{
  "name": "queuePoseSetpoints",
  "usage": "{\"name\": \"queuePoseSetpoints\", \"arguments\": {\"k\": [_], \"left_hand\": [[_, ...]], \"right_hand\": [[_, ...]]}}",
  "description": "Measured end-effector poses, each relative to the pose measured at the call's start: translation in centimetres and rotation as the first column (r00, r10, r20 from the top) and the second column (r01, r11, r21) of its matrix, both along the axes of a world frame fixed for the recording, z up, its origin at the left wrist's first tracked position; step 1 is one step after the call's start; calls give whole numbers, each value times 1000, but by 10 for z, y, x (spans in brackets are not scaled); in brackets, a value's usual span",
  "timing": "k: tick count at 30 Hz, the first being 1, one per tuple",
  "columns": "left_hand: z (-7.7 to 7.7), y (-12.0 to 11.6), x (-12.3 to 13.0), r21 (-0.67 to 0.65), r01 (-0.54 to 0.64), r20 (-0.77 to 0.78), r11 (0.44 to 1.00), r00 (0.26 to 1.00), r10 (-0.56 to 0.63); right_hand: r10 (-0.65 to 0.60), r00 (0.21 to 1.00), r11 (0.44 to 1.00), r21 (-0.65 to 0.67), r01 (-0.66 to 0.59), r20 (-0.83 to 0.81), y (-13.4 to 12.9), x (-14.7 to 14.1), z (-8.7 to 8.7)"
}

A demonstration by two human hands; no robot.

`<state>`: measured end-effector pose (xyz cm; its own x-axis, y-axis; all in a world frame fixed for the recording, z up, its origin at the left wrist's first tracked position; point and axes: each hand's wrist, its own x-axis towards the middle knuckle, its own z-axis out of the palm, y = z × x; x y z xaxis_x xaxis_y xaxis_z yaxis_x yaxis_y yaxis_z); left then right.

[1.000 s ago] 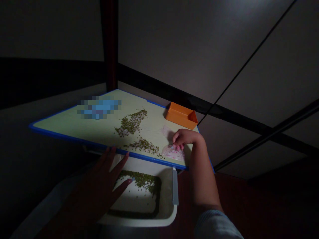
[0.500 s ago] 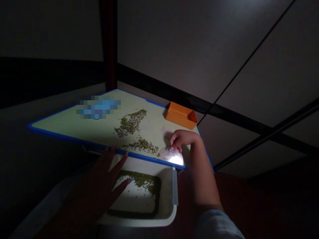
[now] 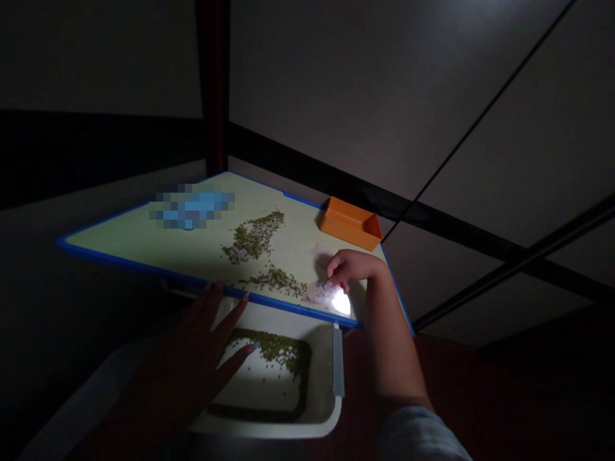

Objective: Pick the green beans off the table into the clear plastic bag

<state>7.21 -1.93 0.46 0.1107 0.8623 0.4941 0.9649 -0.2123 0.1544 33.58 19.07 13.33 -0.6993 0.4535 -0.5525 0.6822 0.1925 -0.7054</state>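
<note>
My left hand is dark and in shadow, its fingers spread. Its fingertips rest at the blue front edge of a pale board, above a white plastic tub. Over the right part of the board, my right hand bends down with thumb and fingertips pinched together. Whatever may be between those fingertips is too small to make out. They hover at or touch a bright, pinkish lit patch. Left of them lie a small scatter of green beans and a larger one behind it.
An orange open box sits at the board's back right edge. A blue item, blurred out, lies at the back left. More green beans line the tub's bottom. Pale wall panels rise close behind the board.
My right fingertips have shifted slightly left. The bright patch beneath them has become smaller and changed shape. My left hand has stayed in place.
</note>
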Motion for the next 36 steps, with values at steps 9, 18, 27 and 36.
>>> {"name": "queuePoseSetpoints", "arguments": {"k": [9, 18, 27, 36], "left_hand": [[3, -3, 2, -26, -31, -23, 999, 999, 30], [-3, 0, 1, 50, -29, -67, 998, 997, 32], [-1, -1, 3, 53, -24, -68, 998, 997, 27], [-1, 0, 2, 6, -26, -46, 1000, 999, 27]], "right_hand": [[-39, 999, 998, 44, 40, -28, 1, -1, 0], [-105, 986, 984, 130, 121, -127, 6, 12, 4], [-131, 991, 985, 110, 133, -24, 9, 18, 3], [-61, 998, 998, 32, 60, 10, 9, 10, -4]]}}
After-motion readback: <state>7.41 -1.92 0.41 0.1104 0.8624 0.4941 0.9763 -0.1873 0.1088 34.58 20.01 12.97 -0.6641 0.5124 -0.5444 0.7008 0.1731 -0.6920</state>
